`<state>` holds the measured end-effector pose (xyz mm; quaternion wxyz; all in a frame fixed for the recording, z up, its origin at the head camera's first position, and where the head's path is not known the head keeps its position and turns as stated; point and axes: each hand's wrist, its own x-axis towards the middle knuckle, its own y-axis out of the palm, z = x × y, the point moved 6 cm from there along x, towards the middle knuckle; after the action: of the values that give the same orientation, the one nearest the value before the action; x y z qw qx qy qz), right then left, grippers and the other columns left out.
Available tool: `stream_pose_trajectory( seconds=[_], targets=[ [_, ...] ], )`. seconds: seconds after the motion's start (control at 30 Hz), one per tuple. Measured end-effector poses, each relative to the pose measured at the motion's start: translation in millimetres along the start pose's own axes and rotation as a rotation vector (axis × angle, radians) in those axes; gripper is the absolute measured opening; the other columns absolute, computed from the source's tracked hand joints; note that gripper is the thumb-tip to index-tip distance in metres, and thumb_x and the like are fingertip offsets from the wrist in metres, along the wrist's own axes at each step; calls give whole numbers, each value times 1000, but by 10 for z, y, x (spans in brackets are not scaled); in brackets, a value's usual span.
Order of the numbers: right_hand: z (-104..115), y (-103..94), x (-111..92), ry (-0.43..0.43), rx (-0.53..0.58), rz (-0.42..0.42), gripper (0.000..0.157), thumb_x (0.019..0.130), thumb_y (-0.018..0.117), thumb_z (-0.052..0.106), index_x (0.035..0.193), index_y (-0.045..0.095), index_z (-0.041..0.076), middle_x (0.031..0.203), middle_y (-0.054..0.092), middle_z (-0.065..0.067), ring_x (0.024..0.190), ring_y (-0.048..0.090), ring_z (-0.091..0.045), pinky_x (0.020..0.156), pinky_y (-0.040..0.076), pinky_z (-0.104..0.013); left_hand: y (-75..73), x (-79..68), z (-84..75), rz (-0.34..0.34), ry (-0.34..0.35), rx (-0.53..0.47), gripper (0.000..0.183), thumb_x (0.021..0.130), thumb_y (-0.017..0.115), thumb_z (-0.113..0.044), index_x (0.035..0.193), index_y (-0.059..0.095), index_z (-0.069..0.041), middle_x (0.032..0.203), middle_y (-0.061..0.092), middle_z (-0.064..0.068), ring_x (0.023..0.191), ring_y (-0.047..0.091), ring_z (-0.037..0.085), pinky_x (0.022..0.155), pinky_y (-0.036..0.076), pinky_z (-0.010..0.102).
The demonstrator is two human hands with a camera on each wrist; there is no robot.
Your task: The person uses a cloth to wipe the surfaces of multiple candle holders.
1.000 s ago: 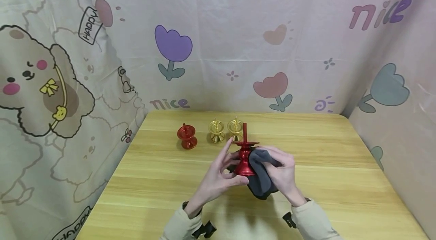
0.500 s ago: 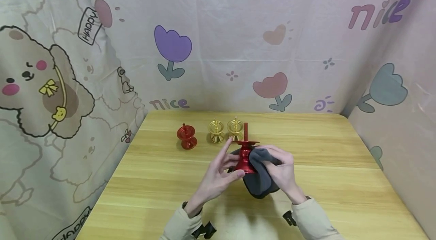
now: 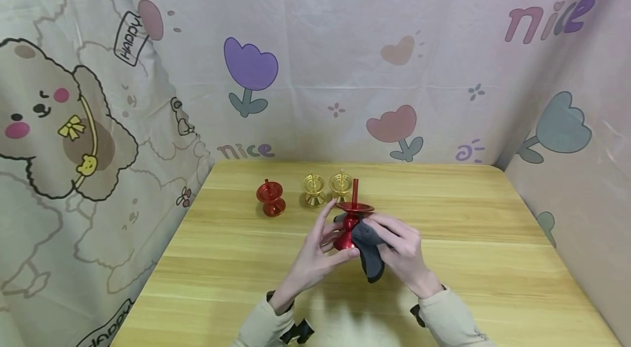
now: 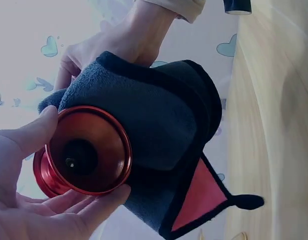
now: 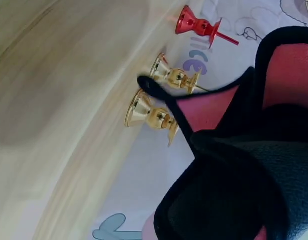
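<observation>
Above the table, my left hand (image 3: 313,259) holds a red metal candle holder (image 3: 346,240) by its base, index finger raised beside the dish. The holder leans slightly, its spike pointing up. In the left wrist view, the hollow underside of the candle holder (image 4: 108,137) faces the camera, with thumb and fingers around its rim. My right hand (image 3: 406,251) pinches a dark grey cloth (image 3: 371,262) against the holder's right side. This cloth (image 4: 144,115) has black edging, a pink-red corner and a small loop. In the right wrist view the cloth (image 5: 223,185) hides the right fingers.
Another red candle holder (image 3: 273,206) stands at the back left of the wooden table (image 3: 468,259). To its right are two gold candle holders, one (image 3: 314,192) beside the other (image 3: 339,185), which is partly covered by the held one. A printed curtain (image 3: 315,62) hangs behind.
The held candle holder has tipped, its base swinging left and its dish showing more of its top. My right hand has shifted slightly left with the cloth, which now hangs narrower.
</observation>
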<state>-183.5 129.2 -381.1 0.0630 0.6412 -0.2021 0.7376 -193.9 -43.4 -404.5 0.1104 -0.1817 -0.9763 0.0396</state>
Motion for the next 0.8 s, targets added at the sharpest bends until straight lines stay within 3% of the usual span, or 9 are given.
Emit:
stream_pose_trajectory(
  seconds=[0.07, 0.13, 0.27, 0.33, 0.43, 0.53, 0.7, 0.8],
  targets=[
    [-32, 2, -7, 49, 65, -4, 18, 96, 61, 2, 97, 76, -6, 92, 74, -20, 82, 72, -28, 89, 59, -21, -2, 3, 6, 22, 22, -17, 98, 88, 78, -12, 162, 15, -24, 140, 60, 21, 125, 62, 37, 100, 58, 42],
    [-95, 5, -26, 154, 180, -13, 14, 90, 64, -8, 97, 76, -7, 94, 75, -19, 88, 74, -22, 89, 59, -20, -1, 4, 15, 56, 40, -57, 97, 90, 75, -9, 162, 12, -23, 142, 58, 24, 124, 62, 40, 97, 59, 37],
    [-224, 10, -87, 391, 378, -59, 31, 72, 67, -26, 95, 75, -7, 100, 77, -7, 97, 73, -9, 88, 58, -17, 7, 2, 37, 113, 37, -125, 98, 93, 73, -10, 163, 6, -23, 145, 53, 27, 126, 58, 43, 97, 58, 33],
    [-240, 17, -100, 431, 397, -69, 34, 69, 68, -28, 94, 76, -7, 100, 78, -4, 98, 72, -7, 87, 57, -17, 13, 5, 50, 118, 15, -121, 101, 92, 75, -15, 163, 4, -26, 148, 49, 25, 129, 56, 40, 98, 57, 32],
    [-196, 28, -71, 359, 354, -64, 26, 75, 69, -23, 95, 76, -7, 97, 77, -14, 97, 73, -10, 88, 58, -17, 14, 10, 60, 91, -21, -94, 109, 87, 80, -22, 163, 3, -28, 147, 48, 20, 130, 53, 33, 99, 56, 30],
    [-109, 35, -24, 213, 256, -55, 12, 87, 67, -9, 96, 76, -9, 92, 74, -24, 92, 74, -18, 88, 58, -18, 2, 9, 46, 44, -28, -60, 113, 83, 85, -21, 163, 6, -26, 139, 52, 18, 124, 55, 28, 98, 56, 29],
    [7, 42, 20, 16, 72, -36, 22, 98, 60, 7, 97, 76, -6, 91, 73, -22, 82, 72, -30, 92, 58, -20, -26, 0, 17, 3, -21, -15, 112, 81, 85, -13, 163, 10, -21, 123, 59, 19, 115, 60, 21, 101, 56, 32],
    [9, 44, 29, 8, 66, -19, 19, 96, 60, 4, 97, 76, -6, 92, 73, -22, 82, 72, -30, 93, 58, -20, -46, 0, 9, 8, -9, -2, 111, 82, 84, -13, 163, 10, -20, 122, 63, 19, 114, 63, 21, 103, 56, 35]
  ],
)
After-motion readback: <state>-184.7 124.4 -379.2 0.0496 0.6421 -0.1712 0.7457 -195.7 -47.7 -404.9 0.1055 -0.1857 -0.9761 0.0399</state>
